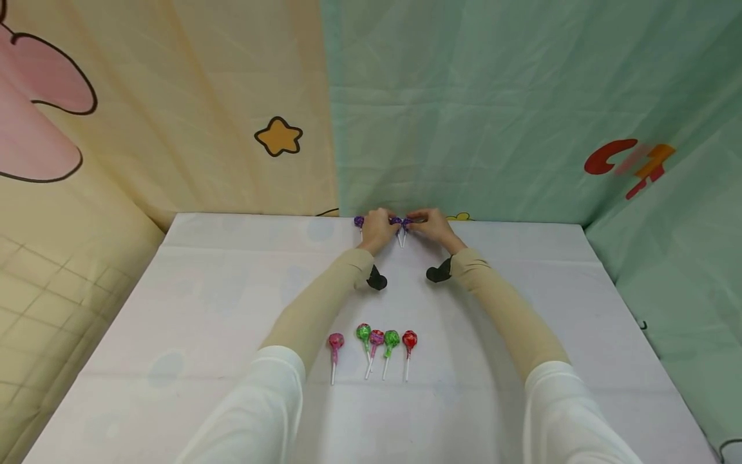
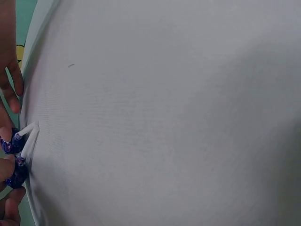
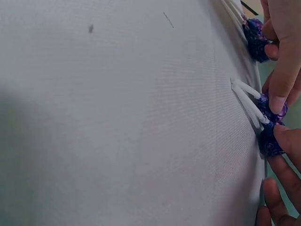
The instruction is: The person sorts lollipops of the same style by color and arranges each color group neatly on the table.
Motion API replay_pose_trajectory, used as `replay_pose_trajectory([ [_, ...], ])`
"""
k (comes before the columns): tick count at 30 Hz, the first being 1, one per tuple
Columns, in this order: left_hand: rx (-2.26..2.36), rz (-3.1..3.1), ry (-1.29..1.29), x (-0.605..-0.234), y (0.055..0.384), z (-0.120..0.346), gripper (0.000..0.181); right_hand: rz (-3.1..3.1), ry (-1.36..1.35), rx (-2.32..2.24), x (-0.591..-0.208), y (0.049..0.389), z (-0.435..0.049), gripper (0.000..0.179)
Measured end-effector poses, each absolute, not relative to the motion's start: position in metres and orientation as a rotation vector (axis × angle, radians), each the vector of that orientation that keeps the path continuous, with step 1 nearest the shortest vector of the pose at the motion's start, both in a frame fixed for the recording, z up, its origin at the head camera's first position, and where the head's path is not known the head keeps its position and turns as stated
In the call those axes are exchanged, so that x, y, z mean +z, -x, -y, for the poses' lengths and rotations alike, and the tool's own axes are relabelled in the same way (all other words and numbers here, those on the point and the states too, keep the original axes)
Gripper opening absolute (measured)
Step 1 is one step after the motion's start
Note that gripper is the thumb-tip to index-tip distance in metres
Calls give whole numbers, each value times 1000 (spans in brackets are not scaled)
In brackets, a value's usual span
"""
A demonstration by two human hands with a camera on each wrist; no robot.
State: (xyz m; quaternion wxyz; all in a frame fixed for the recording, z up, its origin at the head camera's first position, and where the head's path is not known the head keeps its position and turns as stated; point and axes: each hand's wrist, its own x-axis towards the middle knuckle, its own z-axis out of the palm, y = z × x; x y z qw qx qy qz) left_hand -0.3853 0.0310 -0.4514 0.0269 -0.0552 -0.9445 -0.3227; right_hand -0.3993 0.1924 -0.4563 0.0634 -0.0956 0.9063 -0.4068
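At the table's far edge my left hand (image 1: pixel 378 230) pinches a purple-wrapped lollipop (image 1: pixel 396 220) between thumb and finger. My right hand (image 1: pixel 435 229) pinches a second purple lollipop (image 1: pixel 407 223) right beside it. Their heads touch and their white sticks converge toward the near side, seen closely in the right wrist view, where the pair's upper lollipop (image 3: pixel 277 106) and lower lollipop (image 3: pixel 271 143) lie against the cloth edge. More purple wrapping (image 3: pixel 255 38) shows by the left hand's curled fingers; in the head view this purple lollipop (image 1: pixel 359 222) is partly hidden by that hand.
Nearer on the white-clothed table (image 1: pixel 232 290) lies a row: a pink lollipop (image 1: pixel 336 341), a green one (image 1: pixel 363 332), a pink-red one (image 1: pixel 376 338), another green one (image 1: pixel 391 339) and a red one (image 1: pixel 409 339). A fabric curtain (image 1: pixel 464 129) hangs behind the far edge.
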Motion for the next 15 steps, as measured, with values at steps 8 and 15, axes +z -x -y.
replay_pose_trajectory([
  [8, -772, 2960, 216, -449, 384, -33, 30, -2746, 227, -1232, -457, 395, -193, 39],
  [15, -714, 2957, 225, -450, 382, -34, 30, -2762, 179, -1254, -459, 392, -190, 39],
])
